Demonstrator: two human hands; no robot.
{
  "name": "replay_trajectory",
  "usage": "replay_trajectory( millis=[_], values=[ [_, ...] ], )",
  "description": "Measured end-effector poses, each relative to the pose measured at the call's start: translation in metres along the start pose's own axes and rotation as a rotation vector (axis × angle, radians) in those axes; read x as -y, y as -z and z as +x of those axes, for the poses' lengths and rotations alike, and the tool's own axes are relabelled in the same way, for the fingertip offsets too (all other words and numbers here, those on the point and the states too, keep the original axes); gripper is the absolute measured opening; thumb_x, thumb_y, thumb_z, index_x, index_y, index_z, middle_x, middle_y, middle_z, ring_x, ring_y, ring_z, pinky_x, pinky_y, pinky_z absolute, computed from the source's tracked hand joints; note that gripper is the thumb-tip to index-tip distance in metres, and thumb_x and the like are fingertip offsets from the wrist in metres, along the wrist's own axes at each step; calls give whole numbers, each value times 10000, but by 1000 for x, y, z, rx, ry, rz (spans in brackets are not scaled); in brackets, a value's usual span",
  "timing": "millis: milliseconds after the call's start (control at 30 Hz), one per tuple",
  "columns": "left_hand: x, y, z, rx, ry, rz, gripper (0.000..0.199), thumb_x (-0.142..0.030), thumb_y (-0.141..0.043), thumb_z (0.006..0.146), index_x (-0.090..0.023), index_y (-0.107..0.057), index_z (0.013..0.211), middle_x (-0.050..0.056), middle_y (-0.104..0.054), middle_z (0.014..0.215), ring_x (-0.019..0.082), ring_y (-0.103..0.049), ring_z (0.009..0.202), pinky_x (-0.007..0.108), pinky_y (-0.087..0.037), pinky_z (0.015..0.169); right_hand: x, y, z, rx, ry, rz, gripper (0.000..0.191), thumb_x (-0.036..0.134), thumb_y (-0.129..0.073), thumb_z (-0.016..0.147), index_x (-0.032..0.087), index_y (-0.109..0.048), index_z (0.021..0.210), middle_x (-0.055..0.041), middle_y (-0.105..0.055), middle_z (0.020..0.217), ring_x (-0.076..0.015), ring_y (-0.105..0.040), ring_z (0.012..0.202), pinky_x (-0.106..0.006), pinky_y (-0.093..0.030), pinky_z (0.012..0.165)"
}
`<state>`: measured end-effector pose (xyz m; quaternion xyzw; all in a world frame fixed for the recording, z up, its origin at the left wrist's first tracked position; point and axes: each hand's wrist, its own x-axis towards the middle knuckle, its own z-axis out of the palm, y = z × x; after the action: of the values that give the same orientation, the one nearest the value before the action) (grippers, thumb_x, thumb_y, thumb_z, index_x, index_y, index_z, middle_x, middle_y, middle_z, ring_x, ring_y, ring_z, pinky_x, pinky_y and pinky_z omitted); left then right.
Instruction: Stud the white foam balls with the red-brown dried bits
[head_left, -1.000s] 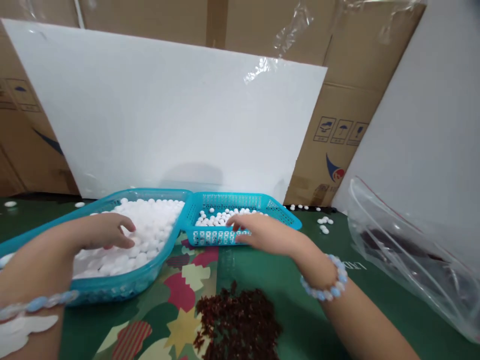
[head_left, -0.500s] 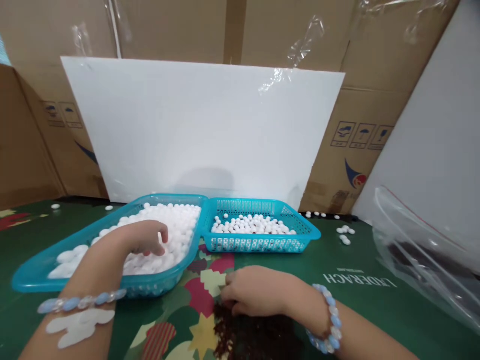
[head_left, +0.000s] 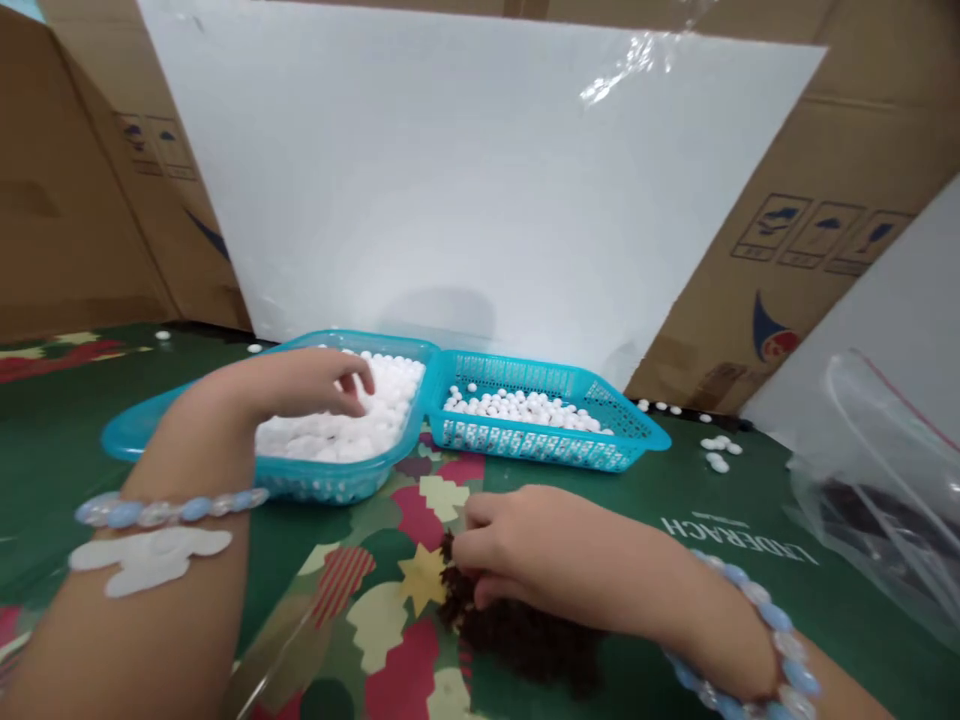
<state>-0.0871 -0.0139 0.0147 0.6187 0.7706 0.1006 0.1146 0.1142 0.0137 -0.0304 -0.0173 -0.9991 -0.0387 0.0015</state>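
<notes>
My left hand [head_left: 319, 382] hovers over the blue tray [head_left: 375, 470] on the left, which is heaped with white balls [head_left: 394, 385]. Its fingers are bent and apart, with nothing visible between them. My right hand [head_left: 517, 545] is low over a pile of dark brown, crumbly flakes [head_left: 532, 645] on the green printed table cover. Those fingers are pinched together at the pile's edge; whatever they hold is hidden. A blue mesh basket [head_left: 551, 450] with more white balls [head_left: 525, 407] adjoins the tray on its right.
A white board [head_left: 465, 180] leans against cardboard boxes [head_left: 750, 260] behind the containers. Loose white balls [head_left: 718, 461] lie right of the basket, and others lie along the back. At the right edge is a clear plastic bag [head_left: 885, 500] with dark contents.
The view has tipped down and shifted, so the containers appear higher and further right. My left hand stays over the tray of balls, and my right hand stays at the brown pile.
</notes>
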Motion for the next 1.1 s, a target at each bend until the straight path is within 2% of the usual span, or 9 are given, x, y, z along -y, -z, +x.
replay_trajectory(
  millis=[100, 167, 333, 500, 600, 767, 900, 967, 1100],
  values=[
    [-21, 2, -5, -50, -115, -47, 232, -285, -445, 584, -188, -478, 791, 1, -511, 749, 139, -483, 666, 204, -343, 545, -1, 6, -6, 32, -71, 73, 89, 139, -454, 689, 155, -530, 646, -8, -505, 711, -69, -438, 490, -182, -305, 411],
    [-35, -2, -7, -86, -264, -142, 185, -258, -428, 604, -185, -480, 766, -14, -514, 730, 114, -490, 648, 184, -348, 542, -5, 10, -12, 10, -133, 108, 130, 102, -440, 686, 151, -548, 633, -22, -526, 743, -83, -476, 534, -188, -352, 451],
    [-55, -14, -7, -104, -507, -452, 91, -172, -443, 588, -178, -474, 674, -39, -498, 657, 86, -481, 609, 173, -357, 540, -16, 15, -20, -286, -221, 146, 305, -12, -365, 641, 169, -580, 759, -44, -587, 808, -149, -536, 670, -244, -417, 547],
    [-58, -23, 1, -103, -467, -740, 80, -211, -478, 602, -200, -488, 680, -44, -461, 588, 91, -443, 580, 188, -335, 504, -24, 23, -23, -639, -389, 305, 196, 81, -423, 633, 205, -575, 628, 0, -601, 624, -142, -539, 559, -262, -412, 493],
    [-60, -27, 6, -115, -395, -802, 146, -294, -474, 627, -205, -493, 742, -32, -467, 585, 102, -440, 567, 205, -335, 496, -31, 26, -24, -774, -440, 440, 167, 102, -427, 632, 197, -563, 606, 5, -582, 579, -124, -525, 517, -252, -401, 470],
    [-68, -32, 6, -160, -414, -999, 170, -264, -515, 609, -234, -455, 765, -52, -476, 652, 89, -478, 609, 180, -366, 531, -37, 27, -22, -875, -376, 528, 194, 85, -375, 642, 160, -553, 622, -3, -537, 526, -100, -493, 487, -235, -393, 467],
    [-77, -32, 0, -27, -488, -1119, 72, -206, -524, 603, -215, -462, 638, -63, -506, 588, 83, -483, 609, 158, -347, 518, -34, 28, -24, -981, -357, 617, 193, 98, -366, 657, 162, -543, 617, -4, -518, 544, -91, -487, 500, -218, -399, 459],
    [-81, -32, -5, 9, -506, -1161, 56, -193, -521, 607, -217, -477, 631, -64, -520, 582, 82, -479, 614, 156, -337, 521, -31, 27, -25, -1042, -359, 740, 172, 105, -389, 654, 170, -544, 621, 2, -516, 556, -86, -497, 504, -210, -411, 464],
    [-84, -30, -13, -51, -511, -1225, 56, -215, -550, 579, -224, -510, 616, -62, -511, 553, 84, -464, 586, 154, -327, 490, -28, 22, -22, -1114, -240, 1152, 78, 142, -492, 624, 187, -555, 620, 27, -523, 530, -73, -520, 484, -180, -437, 462]
  ],
)
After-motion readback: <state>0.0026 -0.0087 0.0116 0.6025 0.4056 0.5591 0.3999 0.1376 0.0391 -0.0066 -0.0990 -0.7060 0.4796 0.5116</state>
